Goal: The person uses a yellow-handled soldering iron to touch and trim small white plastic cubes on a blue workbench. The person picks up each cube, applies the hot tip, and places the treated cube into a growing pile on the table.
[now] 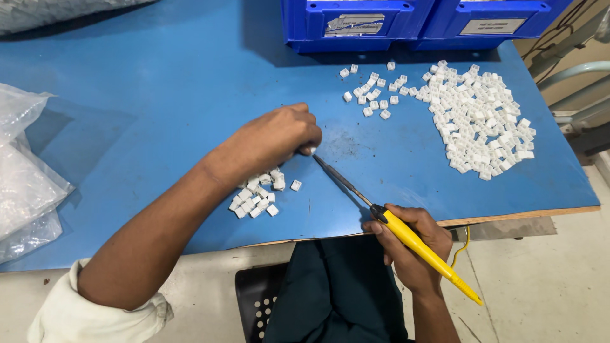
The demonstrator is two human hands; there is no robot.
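At the blue bench (pixel 159 95), the person's left hand (pixel 276 136) is curled over, fingers pressed together, pinching a small white piece (pixel 312 150) against the surface. The right hand (pixel 410 244) is wrapped around the yellow handle of a soldering iron (pixel 397 230), whose dark metal tip reaches up to touch that pinched piece. Just beneath the left wrist lies a small heap of white pieces (pixel 257 194). Well apart, on the far right of the bench, spreads a much larger pile of white pieces (pixel 480 117), with a looser scatter (pixel 375 95) beside it. Two blue bins (pixel 356 25) stand along the back edge, and clear plastic bags (pixel 25 171) lie at the left.
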